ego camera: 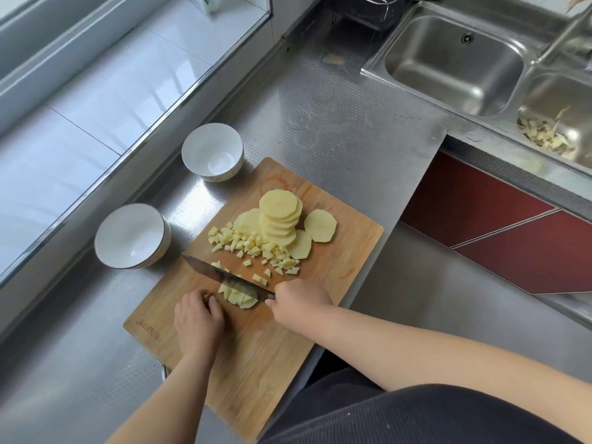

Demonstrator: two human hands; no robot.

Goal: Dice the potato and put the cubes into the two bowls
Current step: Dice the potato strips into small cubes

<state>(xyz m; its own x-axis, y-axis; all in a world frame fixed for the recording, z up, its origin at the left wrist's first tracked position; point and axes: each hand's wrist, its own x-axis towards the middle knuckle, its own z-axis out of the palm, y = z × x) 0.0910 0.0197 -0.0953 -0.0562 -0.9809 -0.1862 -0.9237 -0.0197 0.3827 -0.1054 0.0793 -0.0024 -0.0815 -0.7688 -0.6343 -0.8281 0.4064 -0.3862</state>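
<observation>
A wooden cutting board (pixel 256 354) lies on the steel counter. On it stands a stack of potato slices (pixel 280 219), with loose slices beside it and a pile of small cubes (pixel 253 245). My right hand (pixel 299 302) grips the handle of a knife (pixel 221 275) whose blade crosses partly cut potato strips (pixel 240 296). My left hand (pixel 197 318) rests with curled fingers against those strips. Two white bowls, one near (pixel 131 235) and one farther back (pixel 211 152), stand left of the board with nothing in them.
A double steel sink (pixel 455 64) sits at the upper right, with potato peelings (pixel 544 136) in its right basin. The counter edge drops off right of the board above a red cabinet front (pixel 499 232). A tiled windowsill runs along the left.
</observation>
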